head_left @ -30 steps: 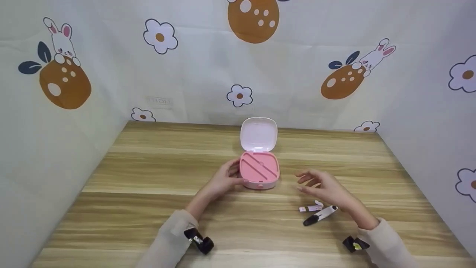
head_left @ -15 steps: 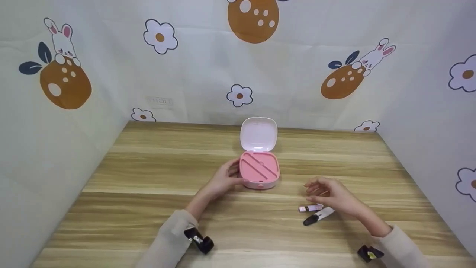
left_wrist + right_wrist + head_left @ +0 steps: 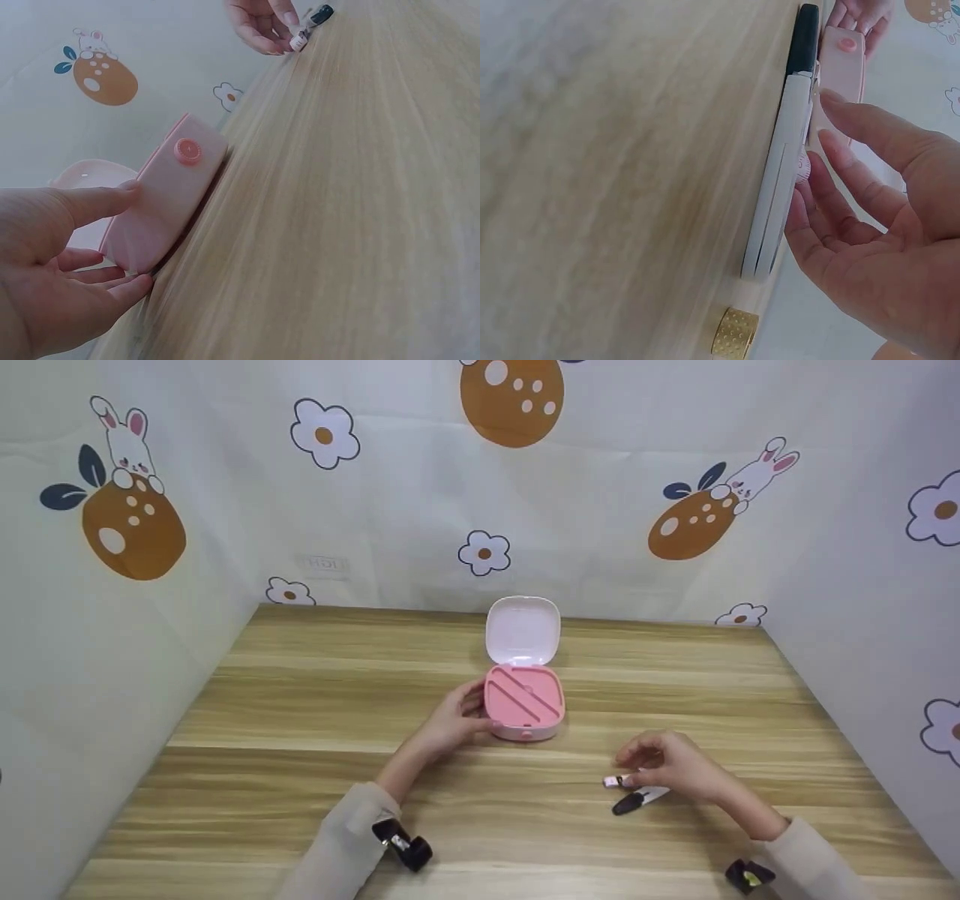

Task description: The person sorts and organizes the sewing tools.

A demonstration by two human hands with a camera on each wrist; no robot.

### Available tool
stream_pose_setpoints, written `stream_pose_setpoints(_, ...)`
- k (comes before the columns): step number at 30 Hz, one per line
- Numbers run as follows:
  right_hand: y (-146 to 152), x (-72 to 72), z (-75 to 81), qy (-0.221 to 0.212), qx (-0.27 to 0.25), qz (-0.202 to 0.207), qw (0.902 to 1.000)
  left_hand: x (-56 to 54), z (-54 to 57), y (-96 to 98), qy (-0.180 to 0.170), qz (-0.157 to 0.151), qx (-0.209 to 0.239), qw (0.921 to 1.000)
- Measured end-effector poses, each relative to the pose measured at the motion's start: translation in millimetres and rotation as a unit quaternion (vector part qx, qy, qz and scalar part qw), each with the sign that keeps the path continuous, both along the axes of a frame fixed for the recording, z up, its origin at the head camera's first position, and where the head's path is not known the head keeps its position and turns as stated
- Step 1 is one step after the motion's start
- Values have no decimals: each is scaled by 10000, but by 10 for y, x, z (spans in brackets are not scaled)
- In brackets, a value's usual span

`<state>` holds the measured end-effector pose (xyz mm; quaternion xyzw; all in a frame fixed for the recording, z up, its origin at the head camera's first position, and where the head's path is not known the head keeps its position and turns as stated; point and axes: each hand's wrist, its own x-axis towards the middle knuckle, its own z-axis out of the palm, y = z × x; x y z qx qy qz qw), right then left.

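A small pink case (image 3: 525, 697) stands on the table with its white lid (image 3: 523, 630) raised behind it. Its pink inner tray has diagonal slots. My left hand (image 3: 448, 726) holds the case's left side, the thumb at the front corner and the fingers along the side. My right hand (image 3: 679, 765) hovers at a small pale printed stick (image 3: 613, 782), thumb and fingers spread around it and partly covering it. Just in front lies a slim white tool with a black end (image 3: 782, 157), its far end under the hand in the head view.
In the right wrist view, a gold dotted band (image 3: 735, 334) shows on the wood table near the white tool. A patterned cloth wall (image 3: 405, 510) encloses the back and both sides.
My right hand has drawn away from the case toward me and to the right, then lowered over the printed stick. My left hand stays at the case.
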<state>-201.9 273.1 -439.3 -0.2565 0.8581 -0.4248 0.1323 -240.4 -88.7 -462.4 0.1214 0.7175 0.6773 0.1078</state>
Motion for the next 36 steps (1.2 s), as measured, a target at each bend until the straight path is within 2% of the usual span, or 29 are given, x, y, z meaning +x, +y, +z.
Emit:
stream_pose_setpoints(13, -4, -27, -43, 383, 283, 107, 9988, 7, 8, -2, 35, 0, -58, 10000)
stream_pose_setpoints(19, -12, -14, -41, 600, 548, 27, 9967, 17, 3, -15, 43, -45, 26, 10000)
stream_pose_setpoints(29, -18, -14, -35, 486, 482, 23, 9977, 5, -14, -12, 88, -28, 38, 9999)
stream_pose_setpoints(36, -38, -6, -33, 726, 632, 105, 9953, 5, -14, -12, 139, -58, 40, 9999)
